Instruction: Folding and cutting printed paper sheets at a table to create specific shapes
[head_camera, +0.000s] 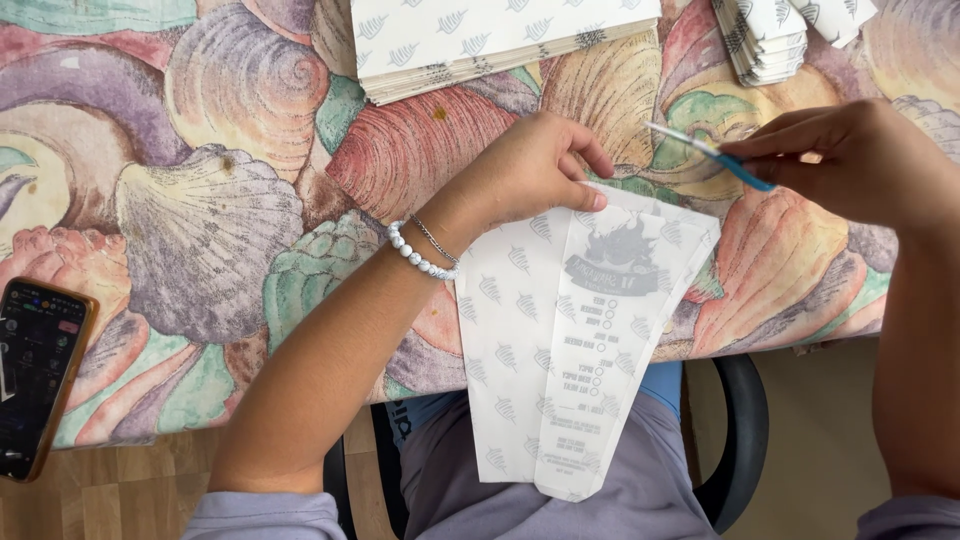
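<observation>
A white printed paper sleeve (560, 350), tapered and partly folded, lies over the table's near edge and hangs down over my lap. My left hand (530, 170) presses its upper left corner flat with the fingertips; a bead bracelet and a thin chain sit on that wrist. My right hand (850, 160) hovers above the sleeve's upper right, pinching a thin blue-handled brush (710, 155) whose pale tip points left.
A seashell-patterned tablecloth (200, 200) covers the table. A stack of flat printed paper sheets (490, 40) lies at the far middle, and a pile of folded sleeves (770, 40) at the far right. A phone (35, 370) rests at the left near edge. A black chair (740, 440) is below me.
</observation>
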